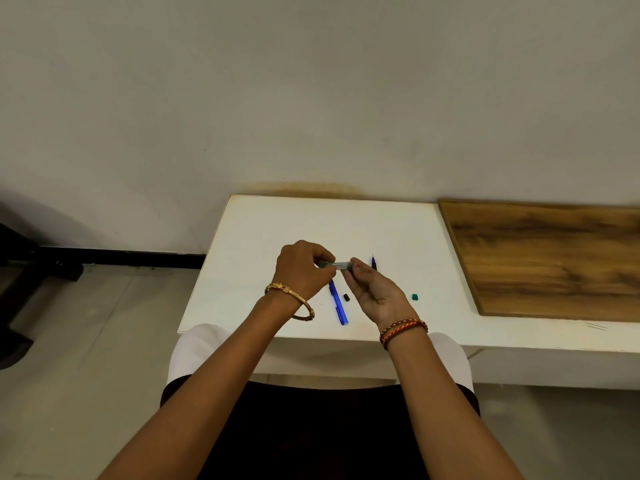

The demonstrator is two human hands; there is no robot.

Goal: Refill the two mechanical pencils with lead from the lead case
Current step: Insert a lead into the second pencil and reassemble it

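Observation:
Both hands hold a small grey lead case point(340, 265) level above the white table point(249, 244). My left hand point(303, 270) pinches its left end and my right hand point(372, 289) grips its right end. A blue mechanical pencil point(338, 304) lies on the table just below the hands, partly hidden by my left hand. A second blue pencil point(373, 262) shows only its tip behind my right hand. A small black cap point(346, 297) lies beside the first pencil, and a small teal piece point(415, 296) lies to the right.
A wooden board point(554, 258) lies on the table's right part, against the wall. The table's left edge drops to the floor, where a black bar point(114, 257) runs along the wall. My lap is under the near table edge.

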